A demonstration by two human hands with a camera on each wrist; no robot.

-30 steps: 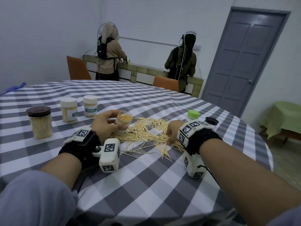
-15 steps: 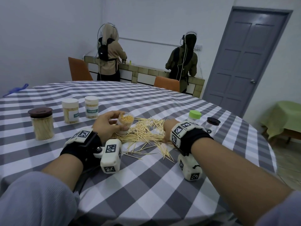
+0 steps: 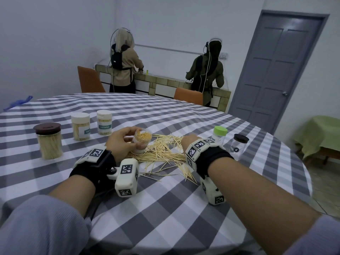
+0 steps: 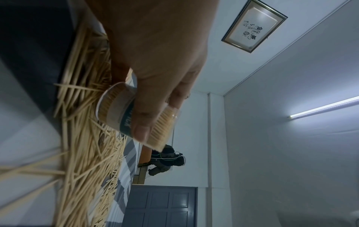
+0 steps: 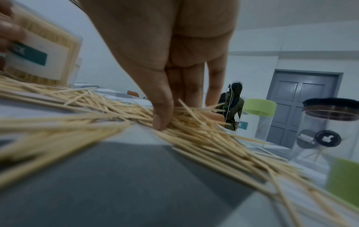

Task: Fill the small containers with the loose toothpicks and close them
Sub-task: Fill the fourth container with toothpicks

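My right hand (image 3: pixel 185 142) pinches into the heap of thin loose wooden toothpicks (image 3: pixel 165 150) on the tabletop, just right of the small open clear plastic container (image 3: pixel 141 142) that my left hand (image 3: pixel 119 142) grips, tilted toward it.

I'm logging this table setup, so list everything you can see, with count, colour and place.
loose toothpicks: one pile, pale wood, table centre
open container: one, clear, nearly full, tilted on the pile's left edge
white-lidded containers: two, full, closed, far left
brown-lidded jar: one, full, left
green-lidded container: one, right
black-lidded jar: one, clear, nearly empty, right
table: one, grey-white check cloth
orange chairs: two, behind table
people: two, backs turned, at counter
door: one, grey
left hand: grips open container
right hand: fingers pinching toothpicks
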